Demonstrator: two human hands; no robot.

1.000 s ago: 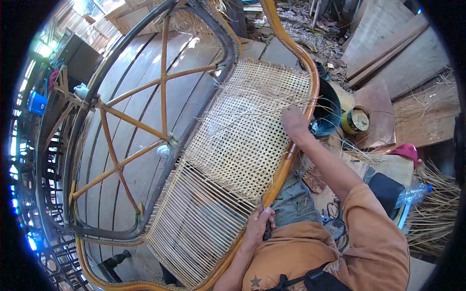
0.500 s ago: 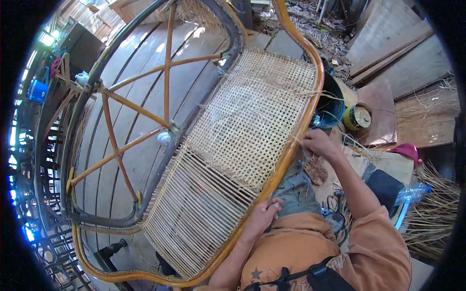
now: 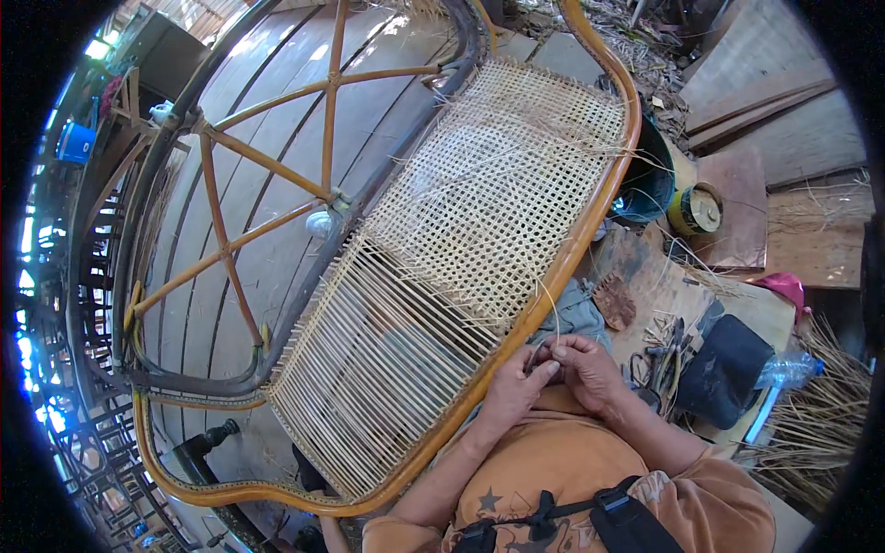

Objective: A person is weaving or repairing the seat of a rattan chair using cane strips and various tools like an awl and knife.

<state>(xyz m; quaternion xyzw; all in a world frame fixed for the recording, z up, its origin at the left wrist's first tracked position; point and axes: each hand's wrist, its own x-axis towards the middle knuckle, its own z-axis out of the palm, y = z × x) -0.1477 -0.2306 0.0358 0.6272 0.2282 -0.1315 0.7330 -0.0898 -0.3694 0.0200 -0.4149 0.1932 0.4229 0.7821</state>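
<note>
Woven cane panel (image 3: 493,189) fills most of a curved rattan frame (image 3: 558,276); its near-left part shows only parallel cane strands (image 3: 378,359). Both my hands meet just off the frame's near rail, above my lap. My left hand (image 3: 516,387) is closed, with a thin dark thing at its fingertips that I cannot make out. Right beside it, my right hand (image 3: 587,373) pinches a pale cane strand (image 3: 551,309), which arcs up from the fingers toward the edge of the weave. Loose strand ends stick out along the panel's edges.
Rattan cross-bars (image 3: 263,161) rise on the far left. To the right are a dark green bucket (image 3: 650,175), a yellow can (image 3: 696,210), a black pouch (image 3: 724,369), a plastic bottle (image 3: 788,370) and a heap of cane strips (image 3: 820,433). Several tools (image 3: 668,359) lie near my right forearm.
My right hand has come down from the frame's right rail to meet my left hand. The strand now arcs up from the fingers. The view has shifted slightly.
</note>
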